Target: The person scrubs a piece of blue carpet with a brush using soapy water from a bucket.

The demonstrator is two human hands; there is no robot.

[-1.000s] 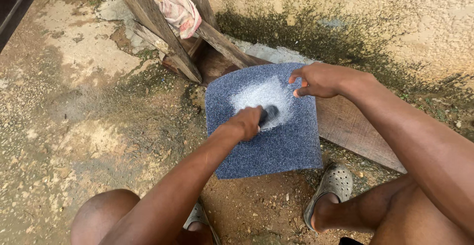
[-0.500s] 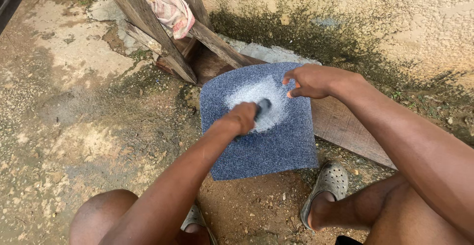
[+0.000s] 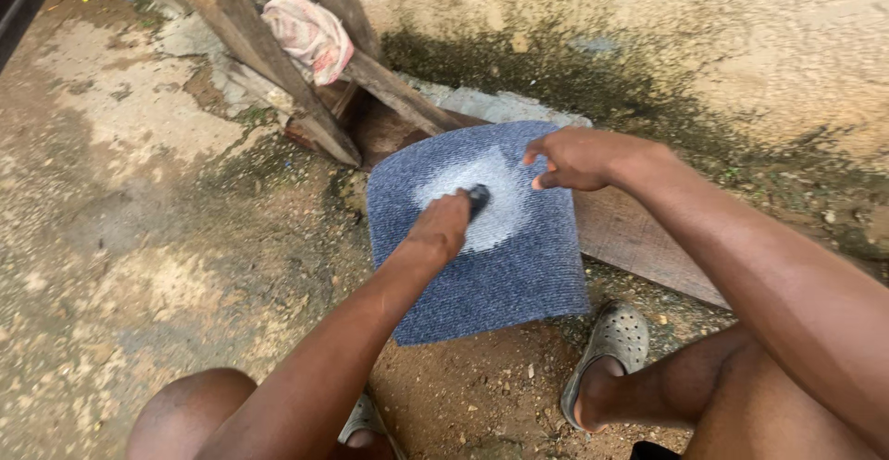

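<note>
On the blue mat (image 3: 500, 265), the left hand (image 3: 443, 224) is clenched round a small dark brush (image 3: 478, 199), its head in the white foam patch (image 3: 482, 202). The right hand (image 3: 579, 159) lies loose, fingers pressing the mat's far right edge. Scrubbing goes best, I'd judge, with short firm strokes while that hand pins the mat flat on the plank (image 3: 639, 242). One mat, one brush, one rag (image 3: 310, 38) on the far beams, two sandals (image 3: 607, 349).
</note>
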